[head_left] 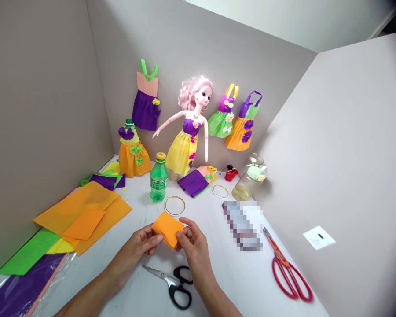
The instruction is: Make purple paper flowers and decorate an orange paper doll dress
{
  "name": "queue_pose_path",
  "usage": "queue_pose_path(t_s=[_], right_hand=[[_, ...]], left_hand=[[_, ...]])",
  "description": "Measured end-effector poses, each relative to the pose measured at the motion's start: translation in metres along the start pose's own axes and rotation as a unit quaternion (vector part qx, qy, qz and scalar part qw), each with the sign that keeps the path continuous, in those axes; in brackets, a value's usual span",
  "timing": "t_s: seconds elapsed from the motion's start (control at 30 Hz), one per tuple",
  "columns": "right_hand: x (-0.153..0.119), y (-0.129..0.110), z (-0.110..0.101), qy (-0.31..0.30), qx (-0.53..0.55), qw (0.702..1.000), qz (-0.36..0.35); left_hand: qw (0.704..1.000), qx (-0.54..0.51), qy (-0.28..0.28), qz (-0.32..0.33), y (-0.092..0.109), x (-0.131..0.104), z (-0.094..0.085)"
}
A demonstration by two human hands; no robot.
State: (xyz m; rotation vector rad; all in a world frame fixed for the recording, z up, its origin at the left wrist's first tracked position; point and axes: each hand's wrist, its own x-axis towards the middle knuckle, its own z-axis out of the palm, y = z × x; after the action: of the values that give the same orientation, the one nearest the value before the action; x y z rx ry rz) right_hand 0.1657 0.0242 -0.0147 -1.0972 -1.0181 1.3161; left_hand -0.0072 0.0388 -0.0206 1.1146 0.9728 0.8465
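The person's forearms (pixel 100 281) extended from the lower edge, with black-handled scissors (pixel 167 278) lying on the white table (pixel 231 277) between them. The left hand (pixel 139 243) and the right hand (pixel 195 245) each pinched one side of a folded orange sheet (pixel 167 226) between thumb and fingers, holding it above the table, on the near side of a gold ring (pixel 165 207) and a green bottle (pixel 158 181).

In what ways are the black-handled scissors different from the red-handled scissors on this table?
Handles: the black-handled scissors have compact loops, the red-handled scissors longer ones.
Pose: the black-handled scissors point leftward; the red-handled scissors point forward, angled left.
Place: the black-handled scissors lie near the right hand, the red-handled scissors farther right, by the wall panel.
Both lie on the white table.
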Motion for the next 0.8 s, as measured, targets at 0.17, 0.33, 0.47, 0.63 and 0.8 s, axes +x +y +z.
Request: queue_pose_path(t_s=[0.17,0.33,0.47,0.63,0.8], right_hand=[[-0.0002,0.0012,-0.0003,0.0,-0.002,1.0,0.003],[-0.0007,0.0002,0.0007,-0.004,-0.009,1.0,0.004],[-0.0009,-0.0012,0.001,-0.004,-0.014,1.0,0.005],[-0.0003,-0.0014,0.0005,-0.006,-0.012,1.0,0.009],[-0.0008,-0.0015,0.0012,-0.005,-0.024,1.0,0.01]], left_hand=[[1.0,-0.018,0.002,-0.002,0.0064,-0.0034,0.0022],[0.999,-0.032,0.002,-0.003,0.0077,-0.0031,0.0022],[0.999,-0.038,-0.005,0.0,0.0037,-0.0017,0.0004],[0.999,-0.036,-0.002,-0.005,0.0009,-0.003,-0.0007],[0.999,-0.042,-0.002,-0.011,0.0011,-0.004,-0.0005]])
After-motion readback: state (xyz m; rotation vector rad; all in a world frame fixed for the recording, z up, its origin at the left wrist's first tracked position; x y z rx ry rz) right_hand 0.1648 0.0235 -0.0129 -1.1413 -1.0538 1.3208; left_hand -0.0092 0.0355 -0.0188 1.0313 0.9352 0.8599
